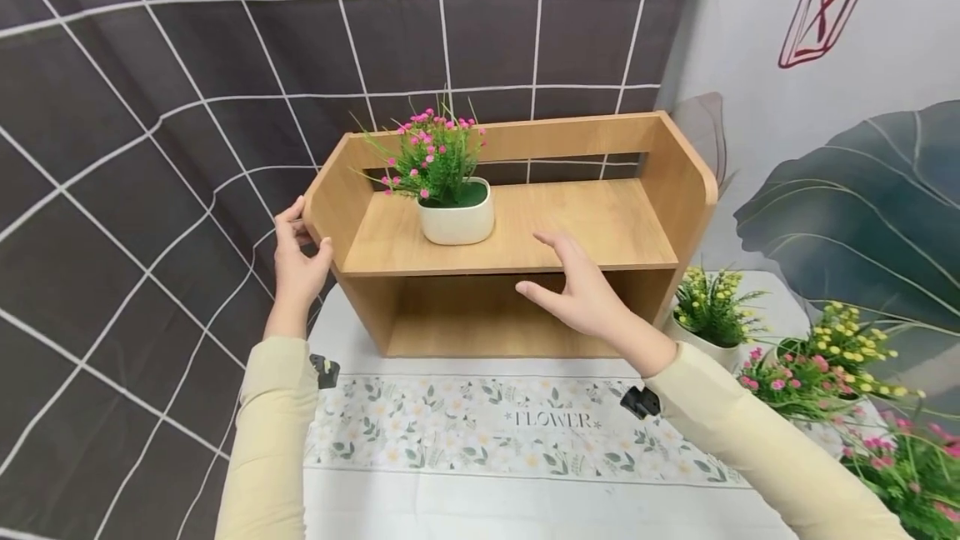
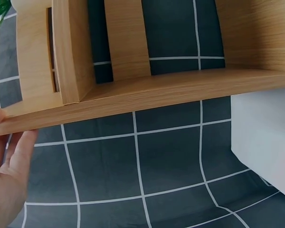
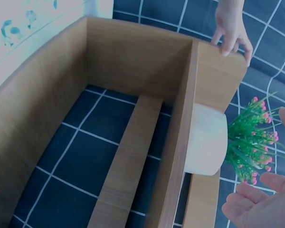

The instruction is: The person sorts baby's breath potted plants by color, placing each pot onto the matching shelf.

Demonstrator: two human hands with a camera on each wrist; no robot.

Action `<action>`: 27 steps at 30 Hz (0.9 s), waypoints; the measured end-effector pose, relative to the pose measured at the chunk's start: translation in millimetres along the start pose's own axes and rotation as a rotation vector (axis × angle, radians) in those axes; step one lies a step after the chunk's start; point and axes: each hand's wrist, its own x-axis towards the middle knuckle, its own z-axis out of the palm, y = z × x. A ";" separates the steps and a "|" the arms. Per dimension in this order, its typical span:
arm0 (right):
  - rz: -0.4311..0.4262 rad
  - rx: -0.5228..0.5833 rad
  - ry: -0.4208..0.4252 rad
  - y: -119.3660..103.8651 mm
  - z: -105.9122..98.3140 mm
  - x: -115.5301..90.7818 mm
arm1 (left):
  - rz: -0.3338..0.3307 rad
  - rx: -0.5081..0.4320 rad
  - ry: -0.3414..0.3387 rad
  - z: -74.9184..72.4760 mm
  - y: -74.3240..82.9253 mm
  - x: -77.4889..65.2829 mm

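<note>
A desk (image 1: 420,515) under a white cloth with a printed flower band reading "FLOWER" carries a wooden shelf unit (image 1: 600,227) set against a dark curtain with a white grid (image 1: 150,107); to the right the backdrop turns pale with large painted leaves (image 1: 862,215). On the upper board of the shelf unit stands a white pot of pink flowers (image 1: 455,219), towards its left end. The left hand (image 1: 296,261) grips the front edge of the shelf unit's left side panel, fingers curled round it and the thumb on the near side. The right hand (image 1: 581,290) hovers just in front of the upper board's front edge, fingers spread and relaxed, holding nothing. On the desk to the right of the shelf unit stand more pots, one with yellow-green flowers (image 1: 712,311) and others with pink and yellow flowers (image 1: 817,361). Only the head view shows the desk cloth, those extra pots and both sleeves. The left wrist view looks along the shelf unit's boards from beside it, with the curtain behind and only the palm and fingers of the left hand (image 2: 7,175) at the board's edge. The right wrist view looks into the shelf unit's lower compartment and shows the slats at its back, the pot (image 3: 206,140) seen from the side, the left hand (image 3: 230,28) on the panel's corner and the open palm of the right hand (image 3: 261,204).
</note>
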 end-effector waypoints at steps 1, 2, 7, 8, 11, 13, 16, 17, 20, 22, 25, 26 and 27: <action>-0.004 -0.002 0.002 0.1 -1.2 -3.9 | 0.003 -0.004 0.002 -0.3 -1.0 -0.4; -0.006 -0.008 0.004 0.6 -2.4 -7.9 | 0.008 -0.009 0.004 -0.5 -1.5 -0.7; 0.003 -0.036 0.026 4.3 -11.2 -28.6 | 0.029 -0.016 0.004 -0.6 -2.7 -0.5; 0.004 -0.041 0.031 5.7 -13.2 -32.7 | 0.027 -0.016 0.004 -0.5 -2.6 -0.2; 0.009 -0.052 0.042 9.0 -18.9 -43.8 | 0.008 -0.013 0.004 -0.4 -1.4 0.1; 0.012 -0.055 0.047 11.1 -22.3 -50.5 | -0.008 -0.005 -0.002 -0.6 -0.3 0.0; 0.014 -0.069 0.052 14.1 -26.6 -60.4 | -0.025 0.017 -0.011 -1.3 0.6 -0.3; 0.010 -0.075 0.054 15.1 -27.8 -63.5 | -0.031 0.027 -0.015 -1.7 0.7 -0.6; 0.002 -0.106 0.064 18.9 -31.8 -73.5 | -0.042 0.047 -0.031 -3.2 1.3 -1.4; 0.003 -0.121 0.070 21.1 -35.3 -80.6 | -0.042 0.053 -0.046 -4.7 2.2 -1.8; 0.013 -0.140 0.083 23.5 -42.2 -92.7 | -0.038 0.057 -0.068 -6.7 3.4 -0.7; 0.014 -0.145 0.089 24.7 -44.5 -96.9 | -0.036 0.054 -0.071 -7.1 4.1 -0.1; 0.016 -0.154 0.093 26.2 -46.9 -101.4 | -0.036 0.054 -0.073 -7.4 4.4 0.8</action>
